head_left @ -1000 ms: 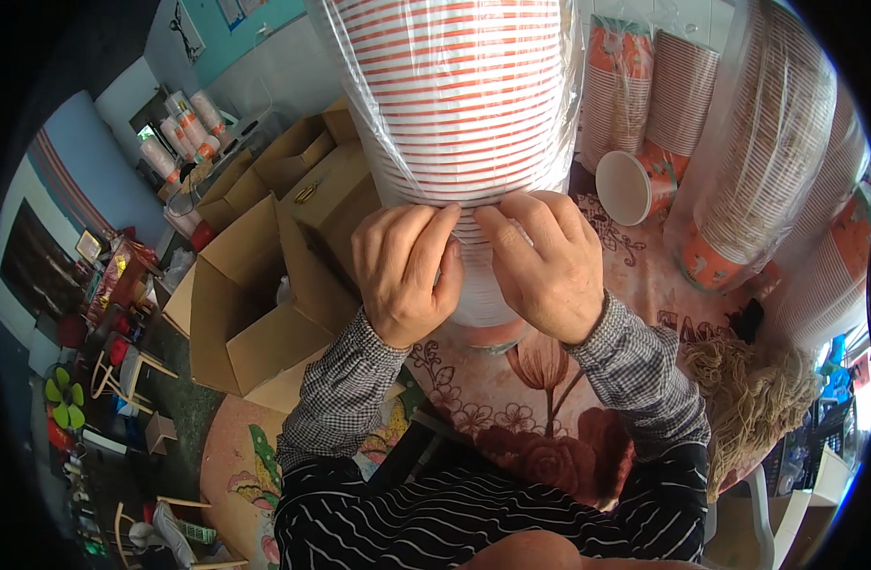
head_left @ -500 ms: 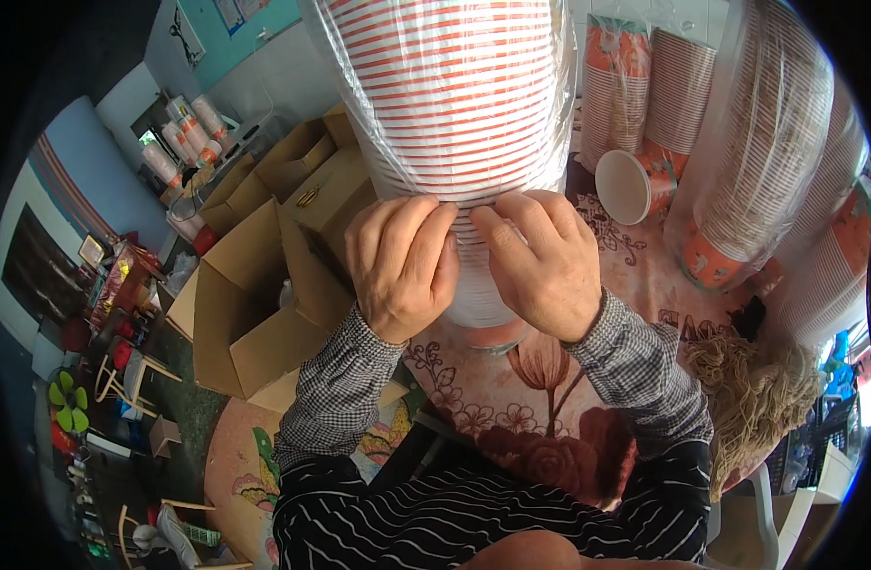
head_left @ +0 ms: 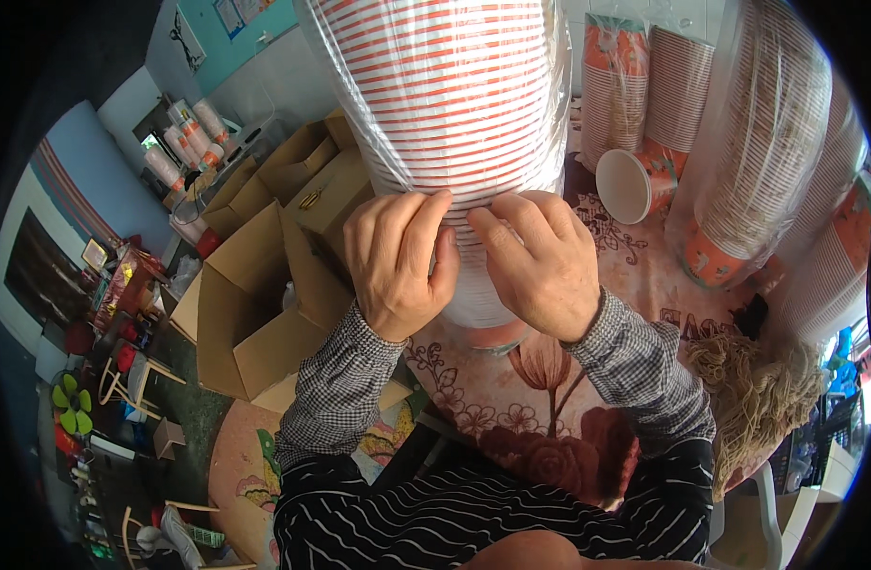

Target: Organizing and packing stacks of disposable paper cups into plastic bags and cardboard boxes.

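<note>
A tall stack of nested paper cups (head_left: 454,104), white with orange-red bands, stands in a clear plastic sleeve on the table in front of me. My left hand (head_left: 397,261) presses its curled fingertips on the left of the stack's near side, the thumb bent below them. On the right of that same side, my right hand (head_left: 537,261) grips with fingers bent. A narrow gap parts the two hands, and cup rims show through it. Whether the fingertips pinch the plastic or only the cups cannot be made out. An orange cup bottom shows below the hands.
More sleeved cup stacks (head_left: 758,152) stand at the right, with a loose cup (head_left: 624,187) lying on its side. A bundle of beige strings (head_left: 754,399) hangs over the table's right edge. Open cardboard boxes (head_left: 255,313) stand at the left. A flowered cloth (head_left: 473,399) covers the table.
Both hands stay at the same place on the stack. The left thumb and fingers have parted slightly, and the stack's top has shifted a little to the left.
</note>
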`<state>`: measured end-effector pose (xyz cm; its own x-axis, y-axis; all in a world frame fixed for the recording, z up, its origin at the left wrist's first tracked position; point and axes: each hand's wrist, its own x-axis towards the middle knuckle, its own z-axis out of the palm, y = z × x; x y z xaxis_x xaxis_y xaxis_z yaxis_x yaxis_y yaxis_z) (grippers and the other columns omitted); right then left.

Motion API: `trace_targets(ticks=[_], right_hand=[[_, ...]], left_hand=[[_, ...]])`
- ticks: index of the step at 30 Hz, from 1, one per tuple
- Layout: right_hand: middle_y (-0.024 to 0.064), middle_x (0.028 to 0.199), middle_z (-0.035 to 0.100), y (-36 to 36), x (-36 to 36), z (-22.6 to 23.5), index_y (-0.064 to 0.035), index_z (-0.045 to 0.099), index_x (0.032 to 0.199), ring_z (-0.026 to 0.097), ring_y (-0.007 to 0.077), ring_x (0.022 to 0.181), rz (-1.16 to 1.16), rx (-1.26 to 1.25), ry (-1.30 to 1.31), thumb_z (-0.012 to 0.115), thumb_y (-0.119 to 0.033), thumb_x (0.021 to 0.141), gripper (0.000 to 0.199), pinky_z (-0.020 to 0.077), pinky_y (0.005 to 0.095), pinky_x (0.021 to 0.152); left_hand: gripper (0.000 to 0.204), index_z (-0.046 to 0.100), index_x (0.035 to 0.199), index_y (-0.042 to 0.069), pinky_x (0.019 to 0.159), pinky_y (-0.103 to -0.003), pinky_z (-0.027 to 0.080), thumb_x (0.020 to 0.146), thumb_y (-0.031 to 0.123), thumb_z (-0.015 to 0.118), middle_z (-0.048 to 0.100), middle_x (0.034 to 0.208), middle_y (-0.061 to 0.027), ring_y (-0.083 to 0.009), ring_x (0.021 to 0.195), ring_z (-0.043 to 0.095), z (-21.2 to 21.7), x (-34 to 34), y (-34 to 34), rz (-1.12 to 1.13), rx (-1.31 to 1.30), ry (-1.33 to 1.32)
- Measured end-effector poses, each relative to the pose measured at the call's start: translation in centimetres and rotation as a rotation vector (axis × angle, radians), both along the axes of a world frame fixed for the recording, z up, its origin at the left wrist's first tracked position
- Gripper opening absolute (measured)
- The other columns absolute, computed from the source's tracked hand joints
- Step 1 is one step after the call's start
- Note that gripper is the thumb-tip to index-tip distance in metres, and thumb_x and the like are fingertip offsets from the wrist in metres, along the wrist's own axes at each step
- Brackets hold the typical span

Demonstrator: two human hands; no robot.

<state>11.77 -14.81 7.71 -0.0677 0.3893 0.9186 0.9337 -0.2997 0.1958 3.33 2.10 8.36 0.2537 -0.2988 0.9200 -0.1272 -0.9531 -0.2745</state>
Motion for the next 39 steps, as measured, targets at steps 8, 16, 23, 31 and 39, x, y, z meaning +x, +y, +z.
trace_targets(ticks=[8,16,23,31,39], right_hand=[[0.0053,0.107,0.056,0.0,0.0,0.0,-0.005,0.063,0.11,0.057,0.0205,0.098,-0.004,0.001,-0.003,0.064,-0.014,0.073,0.038,0.0524,0.0321,0.08],[0.0052,0.107,0.057,0.1,0.1,-0.1,-0.0053,0.063,0.11,0.057,0.0206,0.098,0.005,0.014,0.0,0.064,-0.014,0.075,0.036,0.0523,0.0322,0.08],[0.0053,0.107,0.057,-0.1,0.1,-0.1,-0.0052,0.063,0.11,0.058,0.0208,0.099,0.001,0.01,0.004,0.063,-0.014,0.075,0.036,0.0524,0.032,0.08],[0.0048,0.108,0.056,0.0,0.2,-0.2,-0.0057,0.063,0.11,0.057,0.0203,0.099,0.006,0.014,0.006,0.063,-0.015,0.075,0.036,0.0523,0.0318,0.081],[0.0045,0.107,0.056,0.0,0.1,-0.1,-0.0056,0.063,0.11,0.057,0.0199,0.099,0.002,0.014,0.003,0.063,-0.015,0.075,0.036,0.0521,0.0317,0.081]], left_hand=[[0.035,0.068,0.116,0.006,0.091,-0.043,0.045,0.081,0.008,0.07,0.062,0.109,-0.0055,-0.0255,0.103,0.059,1.0,-0.3,-0.3,0.047,0.043,0.012],[0.031,0.069,0.112,0.007,0.087,-0.042,0.045,0.081,0.008,0.071,0.062,0.108,-0.0039,-0.0254,0.103,0.059,1.3,0.0,-0.4,0.053,0.051,-0.015],[0.03,0.069,0.111,0.008,0.087,-0.041,0.044,0.081,0.007,0.071,0.063,0.114,-0.0039,-0.0248,0.104,0.059,1.4,0.1,-0.4,0.047,0.067,-0.029],[0.024,0.067,0.108,0.003,0.09,-0.043,0.045,0.085,0.005,0.068,0.064,0.113,-0.009,-0.0299,0.103,0.058,1.9,-0.1,-0.7,0.032,0.049,0.007],[0.029,0.067,0.11,0.008,0.085,-0.041,0.044,0.081,0.009,0.071,0.063,0.112,-0.0043,-0.0258,0.102,0.059,1.8,0.2,-0.4,0.02,0.036,-0.014]])
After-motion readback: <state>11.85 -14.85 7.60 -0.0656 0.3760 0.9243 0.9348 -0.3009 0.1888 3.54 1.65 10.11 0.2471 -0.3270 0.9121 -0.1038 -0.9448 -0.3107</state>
